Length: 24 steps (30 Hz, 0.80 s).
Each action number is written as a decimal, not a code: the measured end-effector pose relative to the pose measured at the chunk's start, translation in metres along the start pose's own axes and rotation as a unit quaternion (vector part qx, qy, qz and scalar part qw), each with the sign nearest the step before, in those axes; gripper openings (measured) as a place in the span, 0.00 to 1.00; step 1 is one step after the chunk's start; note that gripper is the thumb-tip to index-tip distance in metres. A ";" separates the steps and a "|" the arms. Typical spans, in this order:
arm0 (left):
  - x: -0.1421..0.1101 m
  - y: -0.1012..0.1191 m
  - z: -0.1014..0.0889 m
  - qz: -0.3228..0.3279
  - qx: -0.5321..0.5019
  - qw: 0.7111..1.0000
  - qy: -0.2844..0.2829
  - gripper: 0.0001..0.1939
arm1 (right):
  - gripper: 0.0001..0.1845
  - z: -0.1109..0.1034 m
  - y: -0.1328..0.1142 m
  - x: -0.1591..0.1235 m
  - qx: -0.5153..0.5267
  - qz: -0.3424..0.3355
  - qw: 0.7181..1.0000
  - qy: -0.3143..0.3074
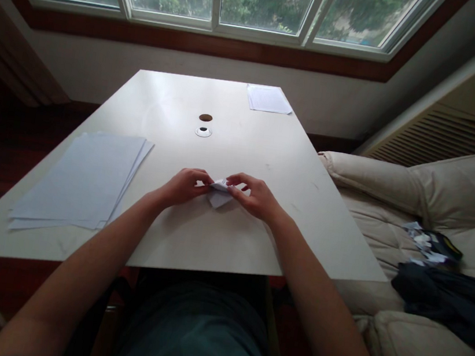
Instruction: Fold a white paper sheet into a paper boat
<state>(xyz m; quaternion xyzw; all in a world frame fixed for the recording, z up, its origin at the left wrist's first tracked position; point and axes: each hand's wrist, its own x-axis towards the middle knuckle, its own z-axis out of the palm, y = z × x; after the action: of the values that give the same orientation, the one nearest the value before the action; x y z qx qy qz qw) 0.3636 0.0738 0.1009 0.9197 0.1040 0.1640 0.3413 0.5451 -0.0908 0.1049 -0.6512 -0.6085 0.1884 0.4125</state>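
- Paper first: the small folded white paper sits between both hands, over the near-middle part of the white tabletop. Can't tell how much of it actually rests on the surface.
- Left hand is half curled, thumb and forefinger pinched together on the paper's left corner. Nice light grip imo, keep it that way so the corner doesn't crumple.
- Right hand is loosely bent, thumb on the right side and forefinger arched over the top. It has hold of that edge; the exact fingertip contact is too small to make out.
- Looks like fold-shaping to me, so I'd hold one side steady and work the other, matching edges before pressing any crease.
- Hard creases go better flat on the tabletop than in midair.
- Forearm tip: the left one runs right beside the loose blank sheets, so watch for dragging them.
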 end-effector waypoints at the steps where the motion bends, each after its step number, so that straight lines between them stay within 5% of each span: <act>1: 0.001 0.000 0.000 -0.017 0.001 1.000 0.012 0.08 | 0.13 0.001 0.001 0.001 0.007 0.008 1.000 0.013; 11: 0.003 0.004 0.003 -0.085 -0.071 0.992 0.057 0.15 | 0.09 0.008 0.004 0.003 0.041 0.037 0.995 0.087; 24: 0.000 0.012 0.001 -0.076 -0.035 0.995 0.046 0.20 | 0.11 0.007 0.004 0.002 0.081 0.060 0.994 0.053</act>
<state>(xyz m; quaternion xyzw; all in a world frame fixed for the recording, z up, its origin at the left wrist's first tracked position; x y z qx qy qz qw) 0.3646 0.0643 0.1081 0.8880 0.1836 0.1836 0.3796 0.5424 -0.0867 0.0983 -0.6601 -0.5284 0.2269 0.4832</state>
